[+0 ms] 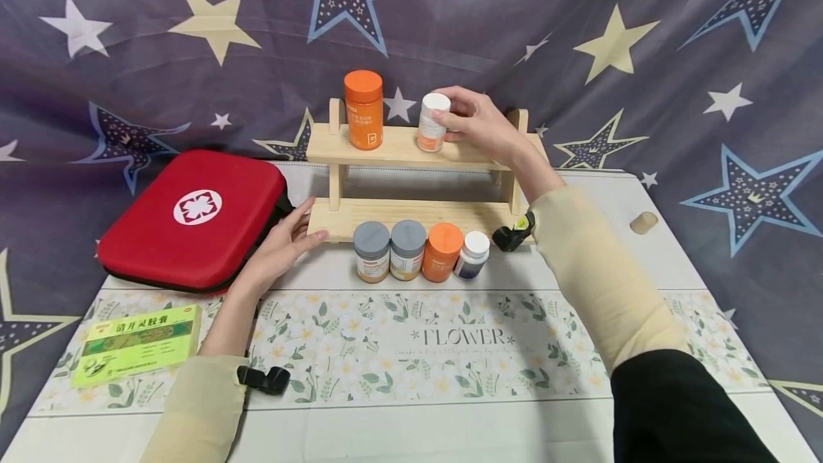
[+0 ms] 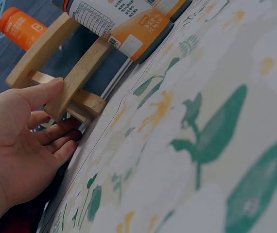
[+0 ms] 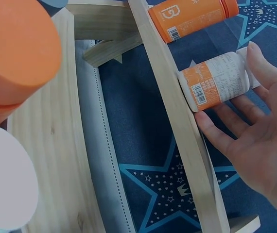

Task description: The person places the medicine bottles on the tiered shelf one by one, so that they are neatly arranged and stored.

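My right hand (image 1: 479, 120) grips a small white pill bottle (image 1: 432, 127) with an orange-and-white label. In the right wrist view the bottle's base (image 3: 199, 90) meets the top board of a two-tier wooden shelf (image 1: 398, 156). To its left on that board stands a tall orange bottle (image 1: 364, 109). My left hand (image 1: 276, 249) holds the left end of the lower board, the thumb (image 2: 48, 92) on its face and the fingers beyond its edge.
Before the lower board stand two grey-lidded jars (image 1: 371, 252), an orange bottle (image 1: 442, 254) and a white-capped bottle (image 1: 472, 256). A red first-aid case (image 1: 193, 223) and a green medicine box (image 1: 138, 343) lie left. A small tan cylinder (image 1: 644, 223) lies right.
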The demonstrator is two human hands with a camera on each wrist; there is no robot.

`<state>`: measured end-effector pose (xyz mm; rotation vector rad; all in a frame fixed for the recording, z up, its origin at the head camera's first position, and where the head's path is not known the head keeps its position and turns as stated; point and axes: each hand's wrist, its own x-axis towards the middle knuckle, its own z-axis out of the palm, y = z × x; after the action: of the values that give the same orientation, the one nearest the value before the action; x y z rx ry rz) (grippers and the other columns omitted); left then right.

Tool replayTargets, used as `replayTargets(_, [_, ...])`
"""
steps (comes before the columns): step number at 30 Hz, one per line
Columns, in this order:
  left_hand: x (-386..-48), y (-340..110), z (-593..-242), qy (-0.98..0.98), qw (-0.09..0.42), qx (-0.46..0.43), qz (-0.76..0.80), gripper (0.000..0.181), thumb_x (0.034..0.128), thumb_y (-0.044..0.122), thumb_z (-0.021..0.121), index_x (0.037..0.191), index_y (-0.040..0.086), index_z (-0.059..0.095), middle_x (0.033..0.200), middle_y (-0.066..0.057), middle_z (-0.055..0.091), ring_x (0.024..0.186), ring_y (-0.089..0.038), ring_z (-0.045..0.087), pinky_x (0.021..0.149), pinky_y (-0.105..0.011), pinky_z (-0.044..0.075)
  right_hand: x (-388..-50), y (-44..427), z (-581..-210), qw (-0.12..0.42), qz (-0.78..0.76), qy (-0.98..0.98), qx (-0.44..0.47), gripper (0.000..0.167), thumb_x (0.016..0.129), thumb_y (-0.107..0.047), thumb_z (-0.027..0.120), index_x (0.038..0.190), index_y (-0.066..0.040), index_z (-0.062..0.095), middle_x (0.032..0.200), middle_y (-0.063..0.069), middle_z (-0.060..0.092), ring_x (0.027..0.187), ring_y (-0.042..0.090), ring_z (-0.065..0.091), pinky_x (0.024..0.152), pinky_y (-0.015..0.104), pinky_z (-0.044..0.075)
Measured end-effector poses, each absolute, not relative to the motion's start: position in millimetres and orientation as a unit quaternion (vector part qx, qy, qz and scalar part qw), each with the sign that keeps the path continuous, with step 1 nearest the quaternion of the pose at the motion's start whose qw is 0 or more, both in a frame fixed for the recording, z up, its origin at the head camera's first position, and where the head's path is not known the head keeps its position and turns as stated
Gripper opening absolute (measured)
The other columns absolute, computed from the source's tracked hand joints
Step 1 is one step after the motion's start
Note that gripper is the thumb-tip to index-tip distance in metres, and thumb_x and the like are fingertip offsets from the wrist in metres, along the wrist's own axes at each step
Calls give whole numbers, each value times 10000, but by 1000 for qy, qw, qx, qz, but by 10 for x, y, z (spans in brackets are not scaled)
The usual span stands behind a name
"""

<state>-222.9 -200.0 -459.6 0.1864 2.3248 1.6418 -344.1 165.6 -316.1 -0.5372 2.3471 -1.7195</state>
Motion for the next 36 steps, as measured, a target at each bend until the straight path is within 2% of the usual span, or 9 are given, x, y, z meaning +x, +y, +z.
replayTargets(13, [-2225, -1996, -4581, 808, 142, 61, 568, 889, 1011, 315, 671, 1675, 216, 89, 1658, -180, 327, 1575, -292, 281, 1313, -476, 205, -3418, 1639, -3174, 90, -594, 780, -172, 412, 1000, -186, 678, 1397, -118, 588, 1209, 40, 647, 1127, 160, 616, 954, 345, 606])
replayTargets(22, [-2224, -1993, -4570, 807, 145, 60, 569, 891, 1011, 323, 671, 1676, 220, 87, 1667, -178, 313, 1580, -291, 272, 1312, -477, 208, -3409, 1677, -3203, 93, -575, 793, -180, 470, 997, -222, 674, 1442, -128, 556, 1245, 51, 651, 1134, 134, 622, 986, 334, 582])
replayTargets(29, [-2224, -1998, -4575, 807, 143, 60, 570, 889, 1010, 321, 672, 1676, 218, 92, 1660, -179, 323, 1575, -291, 282, 1312, -477, 209, -3374, 1703, -3232, 105, -600, 775, -169, 544, 985, -214, 684, 1493, -140, 505, 1366, 107, 593, 1243, 186, 595, 1100, 423, 534])
replayTargets(33, [-2224, -1998, -4576, 806, 143, 60, 571, 885, 1011, 311, 671, 1676, 215, 94, 1656, -177, 330, 1571, -290, 290, 1311, -476, 213, -3314, 1745, -3269, 95, -612, 769, -160, 569, 987, -213, 687, 1511, -135, 479, 1431, 140, 560, 1296, 217, 579, 1113, 415, 526])
replayTargets(36, [-2226, -1990, -4572, 805, 145, 61, 572, 881, 1014, 308, 667, 1676, 215, 93, 1657, -177, 326, 1572, -295, 288, 1307, -483, 219, -3255, 1791, -3316, 71, -616, 768, -159, 563, 980, -209, 696, 1500, -129, 493, 1434, 144, 568, 1277, 210, 595, 1085, 384, 547])
